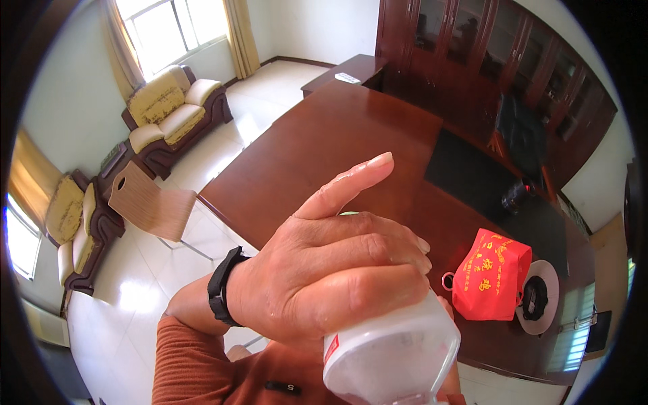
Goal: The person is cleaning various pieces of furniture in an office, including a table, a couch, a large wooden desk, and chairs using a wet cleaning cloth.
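My left hand [334,268], with a black band at the wrist, is wrapped around the upper part of a whitish translucent plastic bottle [390,349], close to the camera. Its index finger points away from the bottle, towards the upper right. A bit of green shows behind the knuckles. Of my right hand [446,308] only a small part of the fingers shows, at the far side of the bottle; the bottle hides the rest, so its grip cannot be made out.
A wooden desk [349,136] carries a red bag [491,278] with yellow writing, a light hat [549,298], a dark cylindrical object [514,197] and a black mat [471,167]. A wooden chair [157,207] and worn armchairs [172,114] stand at the left.
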`<control>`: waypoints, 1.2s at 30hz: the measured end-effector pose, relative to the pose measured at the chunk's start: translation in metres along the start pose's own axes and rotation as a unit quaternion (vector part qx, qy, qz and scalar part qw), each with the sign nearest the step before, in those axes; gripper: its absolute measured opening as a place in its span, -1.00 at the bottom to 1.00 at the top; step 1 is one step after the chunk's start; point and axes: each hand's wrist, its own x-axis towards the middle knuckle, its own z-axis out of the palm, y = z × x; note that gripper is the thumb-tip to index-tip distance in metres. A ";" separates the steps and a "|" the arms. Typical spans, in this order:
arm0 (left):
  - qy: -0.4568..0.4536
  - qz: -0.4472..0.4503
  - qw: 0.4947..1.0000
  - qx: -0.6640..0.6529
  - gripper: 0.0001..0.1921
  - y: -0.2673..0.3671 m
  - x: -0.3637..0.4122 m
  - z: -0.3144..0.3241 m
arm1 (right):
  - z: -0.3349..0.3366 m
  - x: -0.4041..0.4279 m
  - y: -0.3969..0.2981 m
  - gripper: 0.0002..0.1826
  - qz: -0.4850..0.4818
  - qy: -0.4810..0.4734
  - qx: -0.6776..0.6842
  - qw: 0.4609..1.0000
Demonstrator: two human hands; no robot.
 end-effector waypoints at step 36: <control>0.044 0.066 0.985 0.154 -0.78 0.034 0.043 -0.022 | 0.035 -0.004 0.017 -0.77 0.064 -0.013 -0.156 0.986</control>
